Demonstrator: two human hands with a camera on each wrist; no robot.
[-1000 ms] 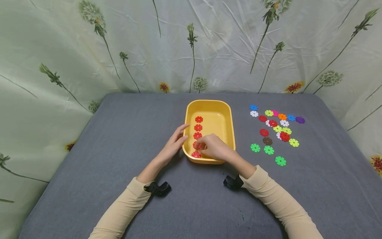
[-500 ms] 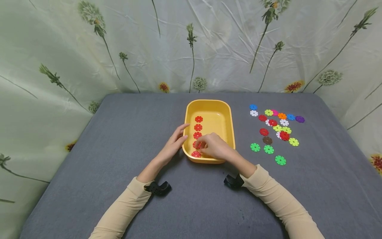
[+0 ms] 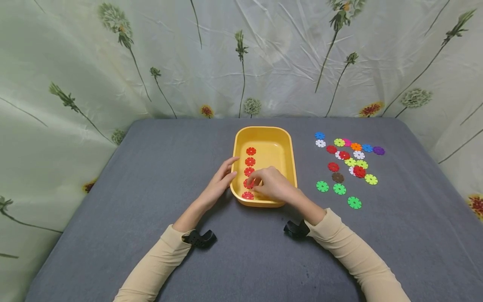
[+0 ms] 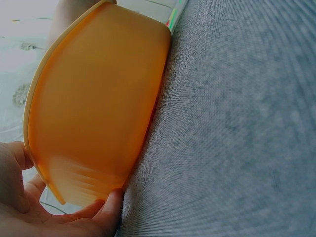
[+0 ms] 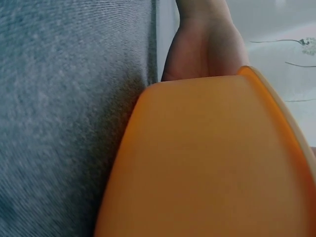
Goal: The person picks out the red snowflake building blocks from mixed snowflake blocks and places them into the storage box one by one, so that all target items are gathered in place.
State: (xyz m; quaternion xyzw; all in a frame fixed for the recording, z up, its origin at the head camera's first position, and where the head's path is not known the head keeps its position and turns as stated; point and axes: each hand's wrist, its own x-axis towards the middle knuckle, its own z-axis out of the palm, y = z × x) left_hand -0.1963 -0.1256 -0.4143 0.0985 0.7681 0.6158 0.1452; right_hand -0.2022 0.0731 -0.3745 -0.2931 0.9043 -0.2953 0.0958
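A yellow plastic basin [image 3: 282, 159] stands on the table, with several red notched discs [image 3: 250, 161] in a column along its left side. My left hand [image 3: 220, 178] grips the basin's left side; in the left wrist view its thumb lies at the rim and other fingers against the outer wall. My right hand [image 3: 272, 184] reaches over the near right rim into the basin, fingers curled down. Its thumb and forefinger pinch at the second red disc from the near end, partly covering it. In the right wrist view the basin wall [image 5: 207, 158] hides the fingertips.
Loose notched discs in several colours lie right of the basin, some overlapping, among them a brown disc [image 3: 338, 178], a purple disc [image 3: 379, 150] and a green disc [image 3: 354, 203]. Grey cloth [image 3: 170, 147] covers the table; a flowered curtain [image 3: 211, 58] hangs behind.
My right hand shifts very slightly, its thumb lifting a little from the nearest red disc. My left hand, the basin and the discs stay where they were.
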